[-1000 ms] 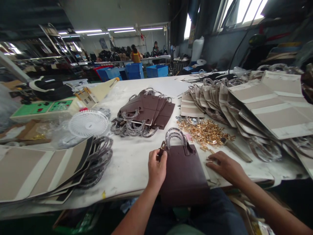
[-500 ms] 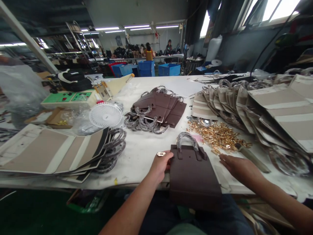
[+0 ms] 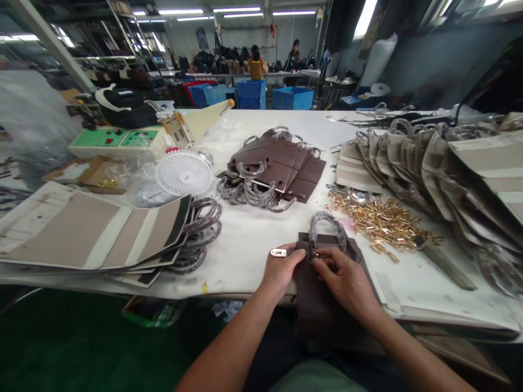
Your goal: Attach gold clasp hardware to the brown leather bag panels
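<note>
One brown bag (image 3: 316,310) lies straight ahead of the person, its lower part reaching past the near edge of the white table (image 3: 245,261). Its long axis runs from about 12 o'clock, where the wrapped handle (image 3: 324,215) arches, down to 6 o'clock.

The left hand (image 3: 281,272) grips the bag's upper edge at the panel's 10 o'clock corner, thumb in front; a metal plate (image 3: 278,252) shows by its forefinger. The right hand (image 3: 347,279) is nearer the panel's middle, coming over it from 4 o'clock, thumb and forefinger drawn close at the handle's left foot. Whether they pinch a small piece, I cannot tell. That foot, I judge, is the spot that counts: 11 o'clock from the right knuckles, 2 o'clock from the left.

Gold fittings (image 3: 379,220) are heaped at 1 o'clock from the right hand.
</note>
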`<state>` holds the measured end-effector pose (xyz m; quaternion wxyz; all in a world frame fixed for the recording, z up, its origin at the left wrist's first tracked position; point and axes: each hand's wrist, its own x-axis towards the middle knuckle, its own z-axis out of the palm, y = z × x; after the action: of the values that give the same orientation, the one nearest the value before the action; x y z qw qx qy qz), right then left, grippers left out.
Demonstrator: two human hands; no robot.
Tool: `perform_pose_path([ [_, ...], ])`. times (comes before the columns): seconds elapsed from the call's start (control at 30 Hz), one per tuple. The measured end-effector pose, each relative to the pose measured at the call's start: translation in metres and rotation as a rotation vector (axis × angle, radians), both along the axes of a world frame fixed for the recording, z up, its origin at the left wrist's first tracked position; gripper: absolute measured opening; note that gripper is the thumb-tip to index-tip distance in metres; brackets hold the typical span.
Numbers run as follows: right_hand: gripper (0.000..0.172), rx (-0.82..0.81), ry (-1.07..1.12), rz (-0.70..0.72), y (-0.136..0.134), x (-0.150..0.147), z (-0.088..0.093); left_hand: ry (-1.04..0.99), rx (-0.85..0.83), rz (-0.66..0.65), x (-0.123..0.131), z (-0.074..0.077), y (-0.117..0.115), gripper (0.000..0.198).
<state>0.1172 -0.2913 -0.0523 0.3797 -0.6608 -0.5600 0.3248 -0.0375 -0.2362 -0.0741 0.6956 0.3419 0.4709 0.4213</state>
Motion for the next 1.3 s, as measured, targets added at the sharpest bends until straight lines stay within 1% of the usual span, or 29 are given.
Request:
perform_pose_path([
  [0.07,0.032,0.026,-0.063,-0.017,0.004,0.000,-0.011,-0.016,0.013,0.007,-0.002,-0.002,-0.001,0.032],
  [0.13,0.031,0.040,-0.103,-0.023,0.005,0.001,-0.014,-0.033,0.025,0.008,-0.004,-0.003,-0.001,0.032],
  [0.33,0.026,0.074,-0.253,-0.029,0.006,-0.009,-0.005,-0.037,0.055,0.008,-0.005,-0.006,0.001,0.030],
  [0.5,0.019,0.013,-0.328,0.069,0.013,-0.013,-0.001,0.036,0.084,0.051,-0.003,-0.006,-0.001,0.023],
  [0.7,0.019,-0.021,-0.286,0.093,0.018,-0.012,0.006,0.109,0.097,0.097,0.002,-0.005,-0.004,0.022],
  [0.8,0.017,-0.035,-0.322,0.147,0.019,-0.011,0.008,0.146,0.119,0.111,0.003,-0.007,-0.005,0.022],
  [0.87,0.017,-0.050,-0.364,0.172,0.022,-0.010,0.009,0.184,0.187,0.129,0.004,-0.008,-0.007,0.021],
  [0.93,0.016,-0.069,-0.382,0.175,0.025,-0.009,0.010,0.234,0.298,0.151,0.005,-0.009,-0.008,0.020],
  [1.03,0.015,-0.083,-0.345,0.163,0.028,-0.008,0.008,0.286,0.438,0.163,0.004,-0.010,-0.009,0.019],
  [1.1,0.014,-0.078,-0.299,0.155,0.027,-0.007,0.006,0.298,0.479,0.159,0.004,-0.010,-0.009,0.020],
  [1.2,0.015,-0.070,-0.252,0.155,0.023,-0.006,0.004,0.298,0.465,0.150,0.003,-0.011,-0.010,0.019],
  [1.3,0.016,-0.081,-0.223,0.151,0.020,-0.006,0.005,0.263,0.376,0.151,0.004,-0.013,-0.011,0.020],
])
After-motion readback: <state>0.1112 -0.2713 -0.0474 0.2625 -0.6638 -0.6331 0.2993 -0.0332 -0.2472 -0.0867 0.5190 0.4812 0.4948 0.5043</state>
